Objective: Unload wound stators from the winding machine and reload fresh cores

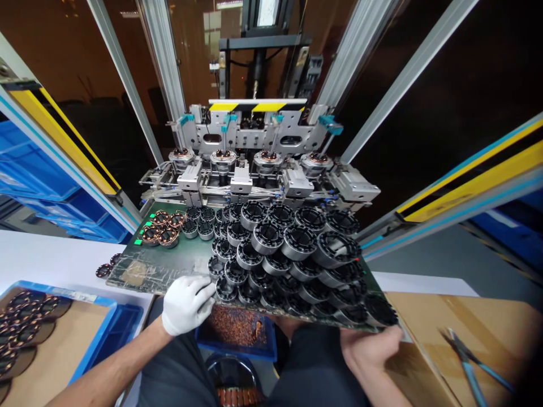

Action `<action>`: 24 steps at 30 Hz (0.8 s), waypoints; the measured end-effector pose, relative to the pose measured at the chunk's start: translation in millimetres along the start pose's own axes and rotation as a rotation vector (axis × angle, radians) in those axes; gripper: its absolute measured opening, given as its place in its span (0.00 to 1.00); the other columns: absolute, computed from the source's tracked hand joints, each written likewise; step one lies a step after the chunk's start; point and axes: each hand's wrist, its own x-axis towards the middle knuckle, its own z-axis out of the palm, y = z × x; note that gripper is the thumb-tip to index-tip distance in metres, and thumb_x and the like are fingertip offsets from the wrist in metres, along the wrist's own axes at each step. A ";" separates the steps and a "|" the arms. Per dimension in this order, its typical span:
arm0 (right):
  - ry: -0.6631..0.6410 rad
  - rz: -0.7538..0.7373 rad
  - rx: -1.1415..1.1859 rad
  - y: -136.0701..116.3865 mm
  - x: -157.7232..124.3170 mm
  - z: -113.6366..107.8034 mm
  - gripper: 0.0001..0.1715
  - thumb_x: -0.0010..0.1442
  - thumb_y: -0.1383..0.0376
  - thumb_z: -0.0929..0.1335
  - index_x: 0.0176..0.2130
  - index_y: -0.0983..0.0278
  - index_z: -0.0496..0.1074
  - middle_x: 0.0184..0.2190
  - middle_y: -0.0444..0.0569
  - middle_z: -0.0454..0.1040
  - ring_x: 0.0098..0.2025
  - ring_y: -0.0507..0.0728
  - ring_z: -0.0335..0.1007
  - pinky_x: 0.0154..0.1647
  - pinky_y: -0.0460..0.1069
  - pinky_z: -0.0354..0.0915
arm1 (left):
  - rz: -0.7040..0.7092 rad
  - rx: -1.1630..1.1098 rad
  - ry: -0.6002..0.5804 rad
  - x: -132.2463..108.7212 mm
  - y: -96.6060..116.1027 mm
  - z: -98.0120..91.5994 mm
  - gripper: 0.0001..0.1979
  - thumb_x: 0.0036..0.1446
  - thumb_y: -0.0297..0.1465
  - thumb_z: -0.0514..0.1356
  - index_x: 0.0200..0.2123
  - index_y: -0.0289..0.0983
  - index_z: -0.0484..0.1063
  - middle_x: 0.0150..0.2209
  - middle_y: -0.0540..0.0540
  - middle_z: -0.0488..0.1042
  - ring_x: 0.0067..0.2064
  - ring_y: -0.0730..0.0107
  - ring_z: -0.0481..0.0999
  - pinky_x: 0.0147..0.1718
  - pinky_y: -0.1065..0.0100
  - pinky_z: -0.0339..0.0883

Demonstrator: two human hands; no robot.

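Observation:
My left hand [189,304], in a white glove, rests at the front edge of a worn green board [182,265], beside the nearest black ring core [226,288]; whether its curled fingers grip anything is hidden. My bare right hand [371,345] is at the board's front right corner, its fingers partly hidden beneath the edge. Stacked black and silver ring cores [299,243] cover the middle and right of the board. Several copper-wound cores [163,229] sit at its back left, next to smaller dark cores [198,223].
Behind the board stands a winding machine [254,135] with several core holders. At left, a blue tray [102,333] holds wound cores. Pliers [469,362] lie on a cardboard box [487,316] at right. A blue bin [237,333] of copper scraps is below.

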 end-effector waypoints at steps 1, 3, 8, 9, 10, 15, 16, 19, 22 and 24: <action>0.005 0.002 -0.008 -0.3 -0.5 0.5 0.29 0.42 0.49 0.71 0.45 0.53 0.78 0.49 0.49 0.86 0.53 0.71 0.85 0.42 0.67 0.87 | 0.000 0.000 -0.003 -0.1 0.0 0.0 0.11 0.76 0.31 0.58 0.53 0.41 0.80 0.48 0.42 0.87 0.47 0.54 0.87 0.46 0.56 0.77; 0.015 0.002 -0.016 -1.7 -2.4 2.7 0.29 0.43 0.49 0.70 0.46 0.53 0.78 0.50 0.49 0.86 0.54 0.71 0.84 0.43 0.67 0.87 | -0.001 0.000 -0.007 -0.3 0.2 -0.2 0.11 0.76 0.30 0.58 0.53 0.41 0.80 0.48 0.42 0.87 0.47 0.54 0.87 0.46 0.56 0.77; 0.004 -0.022 -0.045 -8.7 -16.0 14.2 0.34 0.42 0.48 0.71 0.48 0.55 0.80 0.53 0.49 0.86 0.57 0.71 0.84 0.49 0.66 0.87 | -0.008 0.002 -0.013 -0.7 0.1 -0.5 0.11 0.75 0.30 0.59 0.53 0.41 0.81 0.48 0.42 0.88 0.48 0.54 0.88 0.46 0.56 0.78; -0.003 -0.030 -0.053 -10.3 -19.4 16.9 0.35 0.42 0.48 0.72 0.49 0.55 0.81 0.54 0.50 0.86 0.57 0.71 0.84 0.51 0.66 0.86 | -0.007 0.001 -0.013 -0.6 0.1 -0.4 0.11 0.75 0.30 0.59 0.53 0.41 0.81 0.48 0.42 0.87 0.48 0.54 0.88 0.46 0.55 0.78; -0.007 -0.036 -0.058 -11.6 -22.4 19.3 0.37 0.41 0.47 0.73 0.50 0.56 0.81 0.55 0.50 0.86 0.58 0.71 0.84 0.52 0.66 0.86 | -0.007 0.000 -0.011 -0.5 0.1 -0.3 0.11 0.74 0.30 0.59 0.53 0.41 0.81 0.48 0.42 0.87 0.48 0.54 0.88 0.46 0.55 0.78; -0.018 -0.047 -0.040 -14.9 -28.2 24.1 0.39 0.40 0.47 0.75 0.51 0.56 0.83 0.56 0.50 0.86 0.58 0.72 0.84 0.52 0.66 0.86 | -0.005 -0.006 -0.003 0.3 0.4 -0.1 0.11 0.75 0.30 0.59 0.52 0.40 0.81 0.48 0.42 0.87 0.48 0.54 0.87 0.46 0.55 0.78; -0.021 -0.045 -0.034 -14.9 -27.8 23.5 0.39 0.40 0.48 0.75 0.51 0.56 0.83 0.56 0.50 0.86 0.57 0.72 0.84 0.51 0.66 0.86 | -0.004 -0.006 -0.003 0.3 0.4 -0.3 0.11 0.75 0.30 0.59 0.52 0.40 0.81 0.48 0.42 0.87 0.48 0.53 0.87 0.46 0.55 0.78; -0.032 -0.032 -0.024 -13.9 -23.8 19.8 0.38 0.40 0.50 0.76 0.51 0.57 0.82 0.54 0.49 0.86 0.55 0.72 0.85 0.49 0.66 0.87 | -0.004 -0.003 -0.003 0.0 0.4 -0.7 0.11 0.75 0.30 0.59 0.52 0.40 0.81 0.47 0.42 0.87 0.47 0.53 0.87 0.45 0.55 0.78; -0.002 0.005 0.039 -11.7 -15.4 14.8 0.34 0.41 0.53 0.74 0.49 0.58 0.82 0.51 0.49 0.87 0.53 0.71 0.86 0.47 0.66 0.88 | -0.004 0.004 -0.013 -0.2 0.4 -0.7 0.11 0.75 0.30 0.59 0.52 0.40 0.81 0.48 0.42 0.87 0.47 0.54 0.87 0.45 0.55 0.78; 0.045 0.042 0.114 -9.8 -8.9 11.6 0.31 0.42 0.55 0.71 0.47 0.58 0.82 0.47 0.49 0.87 0.51 0.71 0.87 0.44 0.66 0.88 | -0.006 0.004 -0.015 0.0 0.4 -0.4 0.11 0.75 0.30 0.59 0.52 0.40 0.81 0.48 0.42 0.87 0.47 0.54 0.88 0.45 0.56 0.78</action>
